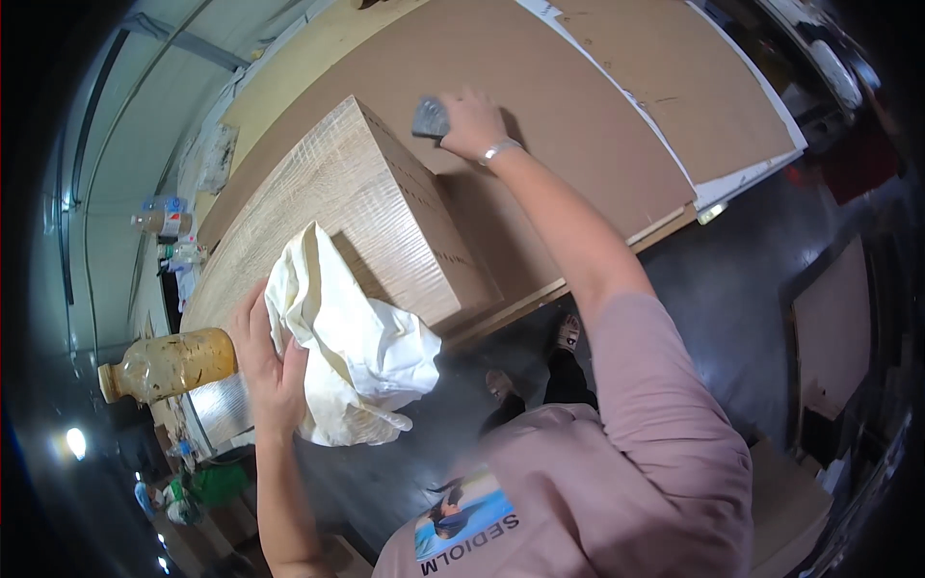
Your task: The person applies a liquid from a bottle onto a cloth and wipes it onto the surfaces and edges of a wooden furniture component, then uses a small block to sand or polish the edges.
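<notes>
My left hand [275, 371] is closed on a crumpled white cloth [361, 337], its folds hanging over the near edge of a wood-grain panel stack [328, 193]. Part of the fingers is hidden behind the cloth. Beyond the stack, my right hand [472, 123] grips a small dark grey block-like thing [431, 117] above the brown board [525, 67] on the table; its exact kind does not show. Close by my left hand, a clear bottle [173, 366] of yellow-brown liquid stands on the stack.
Smaller plastic bottles [164, 222] stand along the left side. A second brown board [674, 82] with white edging lies at the far right of the table. The grey floor [713, 279] runs along the table's edge, and a flat panel [831, 323] is at the right.
</notes>
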Motion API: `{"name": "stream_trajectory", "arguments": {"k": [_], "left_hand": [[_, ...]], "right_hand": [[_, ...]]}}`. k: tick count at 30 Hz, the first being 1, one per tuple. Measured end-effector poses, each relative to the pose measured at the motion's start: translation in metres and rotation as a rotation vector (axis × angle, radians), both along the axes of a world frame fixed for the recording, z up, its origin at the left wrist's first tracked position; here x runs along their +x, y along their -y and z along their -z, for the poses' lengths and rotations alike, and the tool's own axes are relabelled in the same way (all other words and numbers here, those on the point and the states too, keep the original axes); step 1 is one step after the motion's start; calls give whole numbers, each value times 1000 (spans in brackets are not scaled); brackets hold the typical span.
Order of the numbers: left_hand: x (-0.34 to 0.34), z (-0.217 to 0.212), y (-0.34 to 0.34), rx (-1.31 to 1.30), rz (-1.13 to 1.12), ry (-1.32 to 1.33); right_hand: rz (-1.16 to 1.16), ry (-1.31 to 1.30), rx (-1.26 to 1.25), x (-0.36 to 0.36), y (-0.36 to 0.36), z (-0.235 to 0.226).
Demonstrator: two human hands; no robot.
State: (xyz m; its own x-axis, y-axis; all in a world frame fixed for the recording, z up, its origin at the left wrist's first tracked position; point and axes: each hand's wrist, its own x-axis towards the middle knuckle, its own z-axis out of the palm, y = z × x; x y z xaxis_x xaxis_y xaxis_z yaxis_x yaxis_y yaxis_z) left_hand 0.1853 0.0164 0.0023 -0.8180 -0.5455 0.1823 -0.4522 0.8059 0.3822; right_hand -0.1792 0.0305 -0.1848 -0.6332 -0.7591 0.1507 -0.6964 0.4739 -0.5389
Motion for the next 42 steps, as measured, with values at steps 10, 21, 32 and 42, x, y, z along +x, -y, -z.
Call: {"name": "stream_trajectory", "arguments": {"k": [10, 21, 32, 42], "left_hand": [[-3, -7, 1, -23, 435, 109], [-5, -1, 0, -15, 450, 46], [5, -5, 1, -12, 440, 37], [-4, 1, -5, 46, 451, 14]], "right_hand": [[228, 364, -931, 177, -215, -53], [403, 395, -950, 233, -201, -19], [338, 209, -1116, 230, -192, -65], [142, 31, -964, 199, -215, -81]]}}
